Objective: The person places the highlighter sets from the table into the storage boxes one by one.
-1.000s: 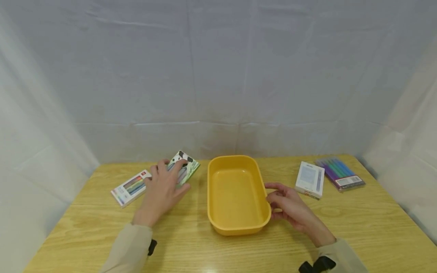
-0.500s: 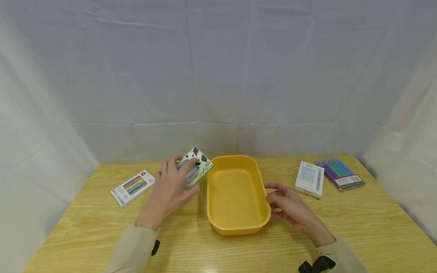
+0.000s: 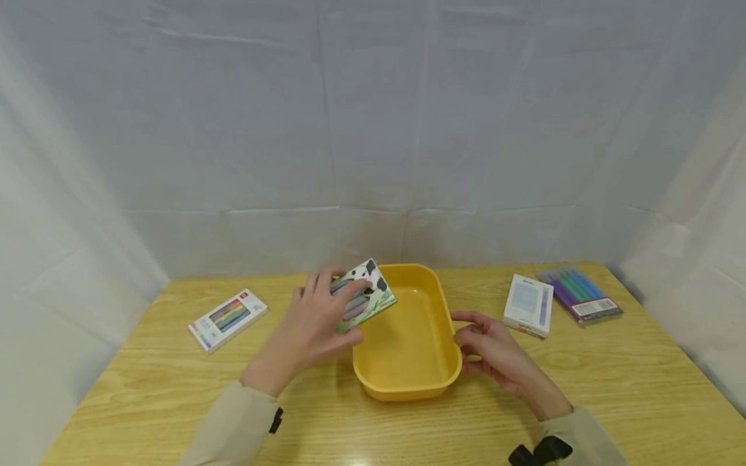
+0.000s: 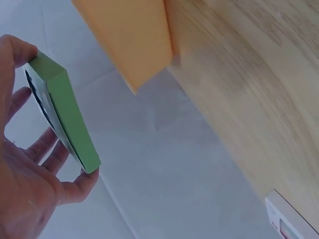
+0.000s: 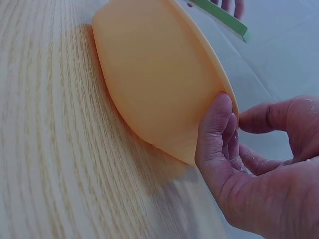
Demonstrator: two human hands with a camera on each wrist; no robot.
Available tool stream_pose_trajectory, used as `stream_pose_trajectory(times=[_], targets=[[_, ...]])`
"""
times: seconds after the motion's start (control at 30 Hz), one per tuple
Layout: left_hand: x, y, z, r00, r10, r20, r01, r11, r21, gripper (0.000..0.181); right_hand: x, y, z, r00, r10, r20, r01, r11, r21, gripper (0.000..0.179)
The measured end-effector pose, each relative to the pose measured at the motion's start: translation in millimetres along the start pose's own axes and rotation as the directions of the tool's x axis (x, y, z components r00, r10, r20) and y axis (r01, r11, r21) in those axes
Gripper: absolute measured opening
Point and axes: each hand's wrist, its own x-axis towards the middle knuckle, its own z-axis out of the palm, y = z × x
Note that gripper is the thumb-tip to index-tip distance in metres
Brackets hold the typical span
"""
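Observation:
My left hand (image 3: 317,323) holds a panda-printed box (image 3: 379,294) by its edges, tilted above the left side of the yellow bin (image 3: 408,390). Through the box's window show thick, muted-coloured sticks whose kind I cannot tell. In the left wrist view, the box's green side (image 4: 75,119) faces the camera, between the thumb and fingers. My right hand (image 3: 495,356) is at the bin's right wall, its loosely bent fingers (image 5: 222,112) touching the outside near the rim. No right finger shows inside the bin.
A white box with rainbow-coloured sticks (image 3: 228,320) lies on the wooden table (image 3: 326,427) at the left. Toward the right lie a white-and-blue box (image 3: 528,305) and a clear pack of purple, green and blue pens (image 3: 579,294). White sheeting (image 3: 373,162) rises behind the table.
My left hand has lifted the panda-printed box off the table and carried it rightward until it overlaps the bin's left rim. The right hand and the bin stay nearly still.

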Motion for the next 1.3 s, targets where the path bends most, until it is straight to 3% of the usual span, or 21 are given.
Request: stream_pose_trajectory(times=[0.5, 0.67, 0.93, 1.3], targets=[[9.9, 26.6, 6.9, 0.989, 0.121, 0.086, -0.119, 0.993, -0.025, 0.066, -1.7, 0, -2, 1.0, 0.001, 0.013, -0.001, 1.0, -0.001, 0.059], [14.5, 35.0, 6.5, 0.982, 0.123, 0.141, -0.117, 0.992, -0.048, 0.067, -1.4, -1, -1, 1.0, 0.006, 0.003, -0.006, 1.0, -0.007, 0.059], [22.6, 46.4, 10.1, 0.959, 0.134, 0.249, -0.112, 0.989, -0.099, 0.067, -0.6, -1, -1, 1.0, 0.017, -0.004, -0.017, 1.0, -0.014, 0.06], [26.3, 54.9, 21.3, 0.942, 0.139, 0.304, -0.113, 0.988, -0.101, 0.067, 0.1, 1, -2, 1.0, 0.001, 0.004, -0.001, 1.0, -0.018, 0.058]])
